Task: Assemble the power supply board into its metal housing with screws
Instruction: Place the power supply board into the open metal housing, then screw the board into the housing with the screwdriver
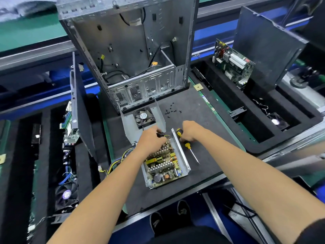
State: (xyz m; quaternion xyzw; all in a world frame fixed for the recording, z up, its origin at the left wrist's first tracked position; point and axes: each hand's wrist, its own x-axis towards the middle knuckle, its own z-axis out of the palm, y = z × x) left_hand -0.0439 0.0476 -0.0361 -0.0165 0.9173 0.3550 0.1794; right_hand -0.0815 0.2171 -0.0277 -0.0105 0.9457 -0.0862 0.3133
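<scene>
The power supply board lies inside its open metal housing on the black mat. My left hand is over the housing's far end and pinches a small black part by the yellow wires. My right hand, just right of the housing's far corner, grips the yellow and black handle of a screwdriver. Its shaft lies on the mat and points toward me. Several black screws are scattered on the mat beyond my hands. The housing cover with a fan lies behind the housing.
A large open computer case stands at the back of the mat. A bundle of coloured wires trails left from the housing. Foam trays with circuit boards, fans and dark panels flank the mat on both sides.
</scene>
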